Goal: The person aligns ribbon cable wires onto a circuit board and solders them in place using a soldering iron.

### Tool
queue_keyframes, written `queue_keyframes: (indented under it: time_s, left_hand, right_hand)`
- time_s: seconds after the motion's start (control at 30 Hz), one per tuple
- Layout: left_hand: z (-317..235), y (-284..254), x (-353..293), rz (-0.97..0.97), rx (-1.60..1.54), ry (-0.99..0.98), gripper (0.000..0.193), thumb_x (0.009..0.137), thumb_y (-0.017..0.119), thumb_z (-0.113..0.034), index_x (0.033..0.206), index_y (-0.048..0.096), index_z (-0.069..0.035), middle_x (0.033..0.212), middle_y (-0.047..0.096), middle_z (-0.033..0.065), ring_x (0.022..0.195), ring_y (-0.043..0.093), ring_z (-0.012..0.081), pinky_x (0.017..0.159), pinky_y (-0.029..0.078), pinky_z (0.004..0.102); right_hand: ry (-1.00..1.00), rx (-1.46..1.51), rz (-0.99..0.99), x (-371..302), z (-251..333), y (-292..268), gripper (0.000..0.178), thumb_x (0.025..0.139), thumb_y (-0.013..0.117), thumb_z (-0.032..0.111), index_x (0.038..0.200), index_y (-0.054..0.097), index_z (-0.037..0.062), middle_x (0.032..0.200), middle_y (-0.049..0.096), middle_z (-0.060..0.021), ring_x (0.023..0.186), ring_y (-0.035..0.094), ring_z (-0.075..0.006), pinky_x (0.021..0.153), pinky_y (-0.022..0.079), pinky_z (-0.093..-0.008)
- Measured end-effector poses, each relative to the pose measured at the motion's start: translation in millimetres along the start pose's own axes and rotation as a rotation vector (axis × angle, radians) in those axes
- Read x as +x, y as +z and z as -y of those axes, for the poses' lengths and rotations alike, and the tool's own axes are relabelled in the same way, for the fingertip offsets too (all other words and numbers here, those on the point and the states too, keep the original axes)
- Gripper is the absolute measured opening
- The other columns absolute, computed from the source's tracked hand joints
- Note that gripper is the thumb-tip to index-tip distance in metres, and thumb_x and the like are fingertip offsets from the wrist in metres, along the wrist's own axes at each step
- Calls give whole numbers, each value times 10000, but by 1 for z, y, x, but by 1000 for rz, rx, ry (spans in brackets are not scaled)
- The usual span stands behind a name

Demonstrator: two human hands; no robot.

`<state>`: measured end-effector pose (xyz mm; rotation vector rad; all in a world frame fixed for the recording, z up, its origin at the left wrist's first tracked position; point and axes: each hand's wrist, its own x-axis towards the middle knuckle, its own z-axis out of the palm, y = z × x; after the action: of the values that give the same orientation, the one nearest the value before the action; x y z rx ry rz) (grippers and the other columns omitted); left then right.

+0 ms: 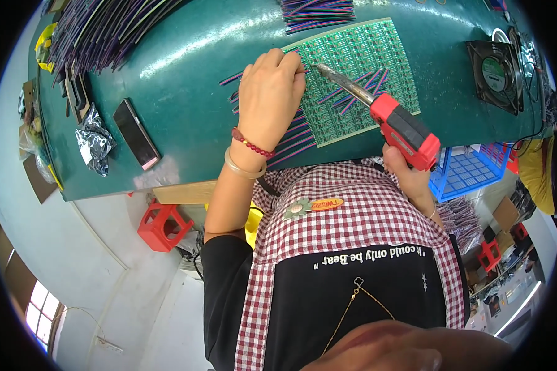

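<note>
A large green panel of small circuit boards (377, 52) lies on the table in front of me. My left hand (270, 86) is over its left edge, fingers closed in a pinch on a thin multicoloured wire strip; the fingers hide most of it. More wire strips (294, 139) stick out from the panel's left side, below that hand. My right hand (402, 170) grips the handle of a red and black soldering gun (408, 127). The gun's metal tip points at the panel, close to my left fingertips; whether it touches is unclear. Several loose wire strips (365, 89) lie across the panel.
A big wire bundle (105, 31) lies at the far left, a smaller one (315, 13) behind the panel. A phone (136, 134) and crumpled silver bag (95, 142) are at left. A black fan (495, 75) stands at right; a blue crate (470, 173) sits below the table edge.
</note>
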<state>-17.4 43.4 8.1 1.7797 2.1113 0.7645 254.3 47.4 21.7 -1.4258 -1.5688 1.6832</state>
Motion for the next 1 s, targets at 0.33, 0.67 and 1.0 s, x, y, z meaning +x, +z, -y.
queue_keyframes:
  time_s: [0.33, 0.67, 1.0]
  left_hand:
    - [-1, -3, 1, 25, 20, 0, 73, 740, 644, -61, 765, 581, -36, 743, 560, 106, 699, 565, 314, 625, 449, 396]
    - [0, -2, 2, 24, 23, 14, 74, 742, 647, -65, 759, 583, -34, 735, 562, 101, 695, 567, 306, 623, 448, 393]
    - [1, -1, 2, 25, 39, 26, 74, 747, 645, -68, 750, 577, -38, 722, 558, 95, 693, 566, 295, 615, 442, 389]
  right_hand:
    - [35, -65, -9, -3, -9, -4, 252, 754, 766, 140, 928, 630, 18, 827, 621, -30, 687, 575, -103, 615, 464, -262]
    - [-5, -42, -19, -3, -7, -3, 284, 753, 763, 142, 980, 640, 25, 873, 642, -46, 727, 596, -117, 644, 477, -269]
    - [12, -30, -27, -3, -1, -5, 296, 750, 765, 128, 995, 634, 26, 881, 640, -44, 743, 591, -106, 653, 475, -261]
